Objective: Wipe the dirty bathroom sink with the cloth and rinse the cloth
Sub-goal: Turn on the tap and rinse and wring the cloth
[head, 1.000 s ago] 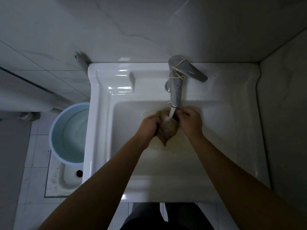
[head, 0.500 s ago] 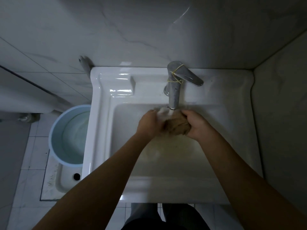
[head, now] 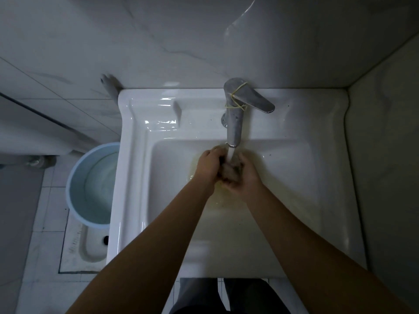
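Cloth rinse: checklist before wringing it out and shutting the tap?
1. Water from faucet lands on cloth: ok.
2. Grip on it by left hand and right hand: ok.
3. Runoff clear: not ok, yellow-brown water pools below the hands.
4. Dirt off sink: not ok, dark specks on its right side.
5. Drain open: cannot tell, hidden.

A bathroom: white sink (head: 136, 177), marble wall tiles (head: 181, 30), squat toilet (head: 86, 250).

Both forearms reach forward, converging; left hand (head: 209, 165) and right hand (head: 246, 175) cupped together, fingers curled round cloth (head: 229, 170).
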`<action>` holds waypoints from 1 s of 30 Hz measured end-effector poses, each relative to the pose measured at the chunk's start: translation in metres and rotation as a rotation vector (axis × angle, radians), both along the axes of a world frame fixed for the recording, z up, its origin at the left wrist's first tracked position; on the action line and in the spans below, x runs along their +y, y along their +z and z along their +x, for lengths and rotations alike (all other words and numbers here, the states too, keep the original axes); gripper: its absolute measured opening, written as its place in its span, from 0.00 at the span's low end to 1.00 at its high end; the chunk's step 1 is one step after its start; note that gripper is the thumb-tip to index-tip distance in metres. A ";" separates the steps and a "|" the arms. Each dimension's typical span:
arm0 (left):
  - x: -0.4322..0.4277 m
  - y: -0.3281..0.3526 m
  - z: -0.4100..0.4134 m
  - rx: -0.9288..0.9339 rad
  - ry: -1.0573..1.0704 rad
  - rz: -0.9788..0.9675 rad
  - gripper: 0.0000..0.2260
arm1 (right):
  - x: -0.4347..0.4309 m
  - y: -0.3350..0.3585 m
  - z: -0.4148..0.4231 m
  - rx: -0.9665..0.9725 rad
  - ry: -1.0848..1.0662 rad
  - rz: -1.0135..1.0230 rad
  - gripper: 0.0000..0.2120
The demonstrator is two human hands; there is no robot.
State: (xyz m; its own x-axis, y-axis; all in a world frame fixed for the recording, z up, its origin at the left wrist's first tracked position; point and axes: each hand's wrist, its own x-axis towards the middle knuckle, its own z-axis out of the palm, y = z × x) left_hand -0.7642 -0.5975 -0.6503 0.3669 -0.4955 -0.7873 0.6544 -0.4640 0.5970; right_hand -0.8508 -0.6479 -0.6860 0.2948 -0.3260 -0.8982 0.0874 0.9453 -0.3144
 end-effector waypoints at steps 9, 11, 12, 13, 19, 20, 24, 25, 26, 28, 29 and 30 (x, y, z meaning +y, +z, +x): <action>-0.007 -0.034 -0.015 -0.546 -0.171 0.105 0.05 | -0.003 -0.001 0.021 0.279 0.367 -0.363 0.17; -0.005 -0.040 -0.016 -0.708 -0.252 0.159 0.09 | -0.001 -0.004 0.024 0.348 0.498 -0.529 0.14; -0.004 -0.042 -0.015 -0.750 -0.247 0.191 0.11 | 0.000 -0.007 0.024 0.369 0.515 -0.535 0.15; -0.004 -0.041 -0.014 -0.745 -0.217 0.218 0.12 | 0.000 -0.007 0.025 0.383 0.511 -0.508 0.14; -0.012 -0.039 -0.011 -0.460 -0.075 0.245 0.17 | 0.006 -0.014 0.025 0.386 0.423 -0.429 0.18; -0.012 -0.038 -0.010 -0.480 -0.131 0.257 0.16 | 0.006 -0.016 0.024 0.394 0.420 -0.428 0.18; -0.016 -0.038 -0.009 -0.439 -0.220 0.264 0.15 | 0.005 -0.017 0.020 0.363 0.385 -0.389 0.17; -0.018 -0.035 -0.010 -0.382 -0.235 0.286 0.15 | 0.005 -0.017 0.020 0.387 0.428 -0.405 0.17; -0.017 -0.036 -0.012 -0.367 -0.233 0.306 0.15 | 0.004 -0.017 0.019 0.410 0.458 -0.416 0.18; -0.015 -0.031 -0.013 -0.266 -0.121 0.284 0.15 | 0.001 -0.016 0.017 0.428 0.484 -0.404 0.20; -0.014 -0.028 -0.013 -0.169 -0.015 0.273 0.17 | -0.001 -0.012 0.016 0.441 0.511 -0.403 0.21; -0.011 -0.025 -0.011 -0.069 0.069 0.284 0.20 | -0.003 -0.007 0.014 0.431 0.533 -0.413 0.20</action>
